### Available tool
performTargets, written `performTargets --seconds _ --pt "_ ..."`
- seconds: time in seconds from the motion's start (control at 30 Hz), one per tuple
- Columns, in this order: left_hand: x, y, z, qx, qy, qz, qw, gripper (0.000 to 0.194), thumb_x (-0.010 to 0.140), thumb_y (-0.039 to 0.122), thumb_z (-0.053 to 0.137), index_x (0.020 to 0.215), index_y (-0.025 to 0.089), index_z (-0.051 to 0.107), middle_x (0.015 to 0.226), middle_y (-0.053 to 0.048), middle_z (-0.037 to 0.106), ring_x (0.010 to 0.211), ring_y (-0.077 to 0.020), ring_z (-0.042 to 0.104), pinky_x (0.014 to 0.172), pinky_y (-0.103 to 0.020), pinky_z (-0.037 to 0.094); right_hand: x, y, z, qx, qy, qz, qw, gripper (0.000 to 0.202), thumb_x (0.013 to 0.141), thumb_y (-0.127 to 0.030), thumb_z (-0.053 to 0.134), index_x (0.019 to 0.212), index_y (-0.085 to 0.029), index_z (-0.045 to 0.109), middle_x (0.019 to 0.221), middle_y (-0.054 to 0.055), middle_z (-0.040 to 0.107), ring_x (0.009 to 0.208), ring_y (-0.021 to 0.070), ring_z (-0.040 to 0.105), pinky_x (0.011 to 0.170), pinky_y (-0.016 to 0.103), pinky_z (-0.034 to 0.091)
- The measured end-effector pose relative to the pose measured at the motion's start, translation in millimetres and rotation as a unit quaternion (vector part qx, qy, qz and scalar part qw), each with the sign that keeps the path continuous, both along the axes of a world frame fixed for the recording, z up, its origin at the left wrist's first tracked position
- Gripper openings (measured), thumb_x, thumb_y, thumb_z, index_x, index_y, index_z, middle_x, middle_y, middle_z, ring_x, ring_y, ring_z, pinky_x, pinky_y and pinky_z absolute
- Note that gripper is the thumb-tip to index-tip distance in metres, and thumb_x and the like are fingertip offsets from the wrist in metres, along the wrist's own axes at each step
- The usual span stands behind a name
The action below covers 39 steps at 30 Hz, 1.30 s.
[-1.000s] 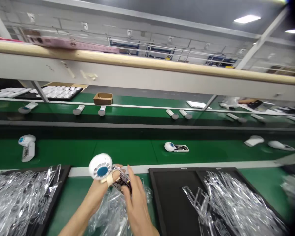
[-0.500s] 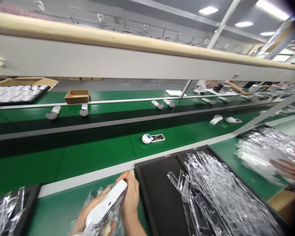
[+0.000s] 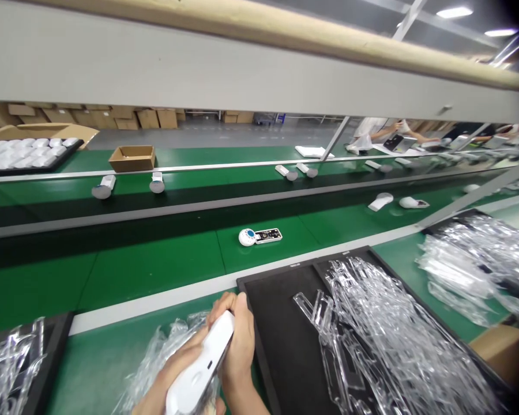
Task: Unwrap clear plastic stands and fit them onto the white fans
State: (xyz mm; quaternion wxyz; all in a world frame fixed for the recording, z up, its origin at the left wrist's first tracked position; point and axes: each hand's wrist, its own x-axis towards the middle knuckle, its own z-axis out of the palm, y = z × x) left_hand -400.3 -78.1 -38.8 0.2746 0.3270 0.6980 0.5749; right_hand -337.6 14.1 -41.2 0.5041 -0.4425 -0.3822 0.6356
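Observation:
Both my hands hold a white handheld device (image 3: 202, 364) with a long rounded body and a small dark slot in its side. My left hand (image 3: 175, 364) wraps round its left side. Along the right side and far end, my right hand (image 3: 239, 343) has its fingers closed on the device. The device's near end runs out of the picture. Crumpled clear plastic bags (image 3: 155, 351) lie under and beside my left hand. Just right of my hands is a black tray (image 3: 281, 323) with a pile of clear plastic strips (image 3: 384, 328).
A white device with bare circuit board (image 3: 268, 235) lies on the green conveyor belt (image 3: 155, 259). Beyond it, a second belt carries several white devices. A cardboard box (image 3: 132, 158) stands at the back. Another black tray (image 3: 60, 346) is at left. A white beam (image 3: 199, 75) crosses overhead.
The view has tilted down. My hands and the held device have shifted slightly right. The circuit-board device has moved left on the near belt; those on the far belt moved right. Another person's hand left the right edge.

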Motion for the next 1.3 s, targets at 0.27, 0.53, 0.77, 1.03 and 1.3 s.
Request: performTargets --seconds 0.27,0.53,0.77,1.03,1.3 --pt "-64.6 55.5 -16.2 -0.081 -0.211 0.014 0.974 0.05 0.064 0.045 0.073 0.103 0.017 0.062 0.095 -0.009 0.069 0.09 -0.027 0.065 0.082 -0.04 0.052 9.5 16.7 -43.6 0.049 -0.251 0.112 0.96 0.053 0.091 -0.051 0.028 0.073 -0.019 0.067 0.068 0.004 0.065 0.067 0.0179 0.06 0.064 0.028 0.045" --pt "-202.3 124.8 -44.7 -0.227 -0.023 0.136 0.964 0.048 0.063 0.032 0.068 0.103 0.007 0.059 0.107 -0.021 0.062 0.106 -0.0405 0.055 0.085 -0.054 0.045 57.8 0.7 -98.5 0.272 -0.577 0.122 0.76 0.034 0.085 -0.02 0.04 0.111 -0.014 0.06 0.101 0.014 0.065 0.091 0.0288 0.06 0.077 0.042 0.049" --pt "-169.5 159.3 -53.6 -0.196 0.202 0.06 0.958 0.064 0.078 0.044 0.055 0.134 0.017 0.039 0.13 -0.016 0.049 0.126 -0.0332 0.038 0.103 -0.043 0.027 62.8 -18.6 -111.3 0.214 -0.466 0.182 0.839 0.029 0.094 -0.023 0.029 0.102 -0.022 0.058 0.07 0.001 0.065 0.062 0.0172 0.065 0.057 0.025 0.046" --pt "-69.3 248.4 -94.6 -0.29 -0.026 -0.122 0.949 0.058 0.06 0.055 0.07 0.098 0.012 0.058 0.079 -0.016 0.066 0.065 -0.0302 0.065 0.055 -0.038 0.05 38.7 12.4 -130.4 0.152 -0.667 0.125 0.719 0.006 0.079 -0.016 0.05 0.079 -0.021 0.051 0.076 0.008 0.065 0.061 0.0263 0.066 0.048 0.028 0.037" --pt "-57.5 247.8 -98.2 -0.18 -0.166 -0.023 0.969 0.046 0.075 0.036 0.064 0.11 0.014 0.044 0.115 -0.015 0.057 0.095 -0.0214 0.06 0.064 -0.028 0.052 33.2 -1.9 -152.4 0.139 -0.461 0.076 0.873 0.015 0.078 -0.019 0.045 0.09 -0.024 0.053 0.057 -0.003 0.056 0.049 0.0185 0.059 0.053 0.027 0.044"
